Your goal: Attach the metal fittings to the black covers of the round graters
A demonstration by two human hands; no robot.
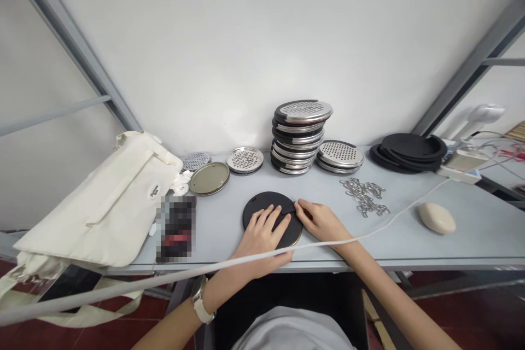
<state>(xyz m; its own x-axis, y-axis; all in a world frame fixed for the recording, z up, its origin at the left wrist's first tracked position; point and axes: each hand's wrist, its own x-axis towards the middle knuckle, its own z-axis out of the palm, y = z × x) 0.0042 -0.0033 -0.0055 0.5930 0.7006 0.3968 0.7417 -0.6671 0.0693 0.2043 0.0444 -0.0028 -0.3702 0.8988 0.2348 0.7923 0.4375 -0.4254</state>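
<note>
A round black disc (pixel 264 200) with a thin gold-coloured edge at its lower right lies on the table in front of me. My left hand (pixel 262 235) rests on top of it, palm down, with the fingers spread. At the disc's right edge, my right hand (pixel 314 219) pinches with thumb and forefinger; a tiny shiny bit shows at the fingertips, too small to name. To the right is a loose heap of small metal hooks (pixel 365 196). Behind the disc stands a tall stack of round perforated metal plates with black rims (pixel 301 139).
A shorter plate stack (pixel 339 156) and black round pieces (pixel 410 150) sit at the back right. Single plates (pixel 245 159) and an olive disc (pixel 210 178) lie back left. A cream bag (pixel 110 202) fills the left side. A white cable (pixel 394 221) crosses in front; a beige mouse-shaped object (pixel 437 217) lies right.
</note>
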